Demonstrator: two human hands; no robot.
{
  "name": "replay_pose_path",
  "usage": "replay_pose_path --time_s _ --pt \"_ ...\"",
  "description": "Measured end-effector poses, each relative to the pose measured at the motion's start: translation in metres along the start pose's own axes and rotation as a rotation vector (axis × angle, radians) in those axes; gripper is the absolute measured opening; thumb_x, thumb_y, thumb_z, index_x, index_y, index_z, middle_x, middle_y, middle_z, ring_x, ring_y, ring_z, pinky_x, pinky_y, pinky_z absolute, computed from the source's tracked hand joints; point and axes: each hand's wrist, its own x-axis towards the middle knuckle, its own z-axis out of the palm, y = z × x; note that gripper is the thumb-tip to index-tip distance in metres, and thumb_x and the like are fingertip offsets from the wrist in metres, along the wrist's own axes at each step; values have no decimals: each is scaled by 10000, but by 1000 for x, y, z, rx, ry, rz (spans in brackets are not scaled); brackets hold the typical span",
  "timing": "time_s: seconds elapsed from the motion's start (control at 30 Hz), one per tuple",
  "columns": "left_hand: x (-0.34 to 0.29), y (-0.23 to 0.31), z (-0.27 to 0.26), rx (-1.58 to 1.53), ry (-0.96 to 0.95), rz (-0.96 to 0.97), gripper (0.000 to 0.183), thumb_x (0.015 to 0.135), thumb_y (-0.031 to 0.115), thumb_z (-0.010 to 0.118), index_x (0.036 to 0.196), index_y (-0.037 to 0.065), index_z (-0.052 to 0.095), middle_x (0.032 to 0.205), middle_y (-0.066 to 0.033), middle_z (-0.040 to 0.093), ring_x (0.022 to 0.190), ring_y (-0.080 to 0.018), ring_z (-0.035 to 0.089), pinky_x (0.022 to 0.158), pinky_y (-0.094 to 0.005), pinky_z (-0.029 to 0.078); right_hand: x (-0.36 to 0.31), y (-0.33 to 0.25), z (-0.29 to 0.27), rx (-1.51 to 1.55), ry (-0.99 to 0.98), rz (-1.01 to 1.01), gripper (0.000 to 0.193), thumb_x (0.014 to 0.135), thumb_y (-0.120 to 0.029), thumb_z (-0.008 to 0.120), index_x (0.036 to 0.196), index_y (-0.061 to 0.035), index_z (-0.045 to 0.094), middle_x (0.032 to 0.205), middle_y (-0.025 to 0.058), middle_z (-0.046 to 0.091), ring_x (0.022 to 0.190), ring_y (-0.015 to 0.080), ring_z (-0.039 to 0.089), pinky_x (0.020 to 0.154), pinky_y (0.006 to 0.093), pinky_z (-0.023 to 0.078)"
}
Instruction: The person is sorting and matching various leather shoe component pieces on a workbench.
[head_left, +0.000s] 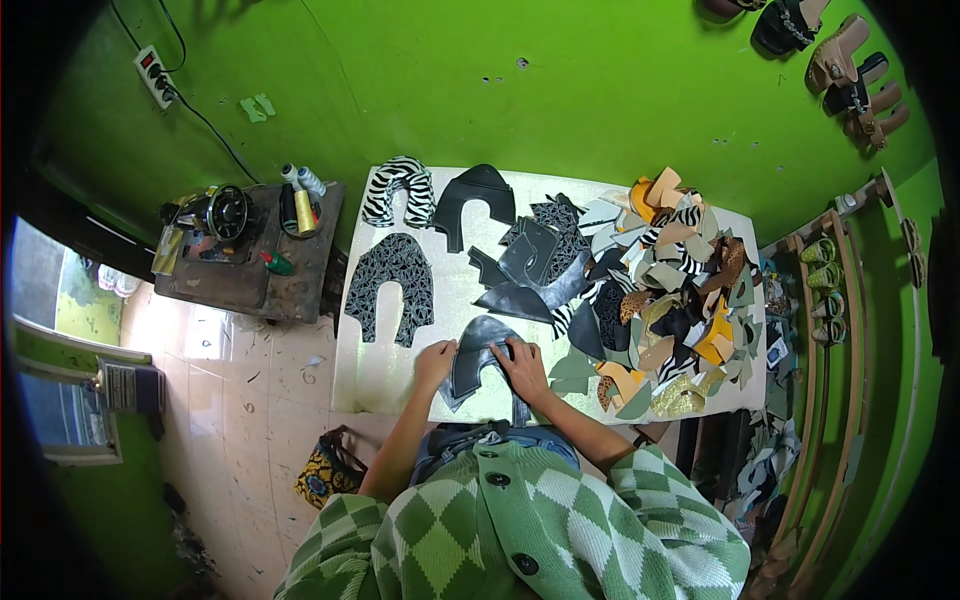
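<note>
A black, horseshoe-shaped leather shoe upper piece (483,336) lies at the table's near edge, its curved end away from me. My left hand (435,364) pinches its left edge. My right hand (522,366) grips its right side, fingers bent over the leather near the inner curve. A second layer seems to show beneath its lower left edge. Farther left lie a grey-and-black patterned upper piece (391,265), a zebra-striped one (398,181) and a plain black one (480,190). Loose dark cut pieces (532,250) lie beyond my right hand.
The white table (380,385) carries a heap of mixed leather scraps (690,290) on its right. At left, a sewing machine (225,212) and thread cones (305,205) stand on a dark worktable (230,285). Sandals (824,278) hang along a wooden rack at right.
</note>
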Motion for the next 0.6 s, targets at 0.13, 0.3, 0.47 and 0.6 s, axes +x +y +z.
replay_pose_path --time_s 0.13,0.3,0.47,0.6 --pt "-5 14 -1 -66 -81 11 338 800 387 624 876 62 676 777 -108 677 705 -228 649 642 -321 486 -3 5 2 -20 21 17 470 825 -93 463 1290 -158 490 1134 136 495 1067 252 477 888 405 340" --pt "1 -3 11 -97 -15 50 288 736 287 722 870 40 658 781 -100 679 701 -180 649 643 -286 494 -1 4 1 16 6 17 468 823 -75 453 1280 -164 501 1131 137 495 1068 250 479 891 403 342" --pt "-7 -3 12 -167 74 170 210 719 132 751 823 15 610 703 -58 634 656 -118 598 615 -244 476 8 16 -10 530 245 285 367 751 -84 591 1116 -97 559 1082 125 503 1013 299 499 838 395 393" --pt "-18 2 10 -201 115 213 172 742 89 720 813 14 583 711 -84 643 658 -141 622 617 -258 484 14 37 -19 827 -20 501 373 769 -181 699 1092 -50 566 893 103 577 774 201 568 683 318 448"
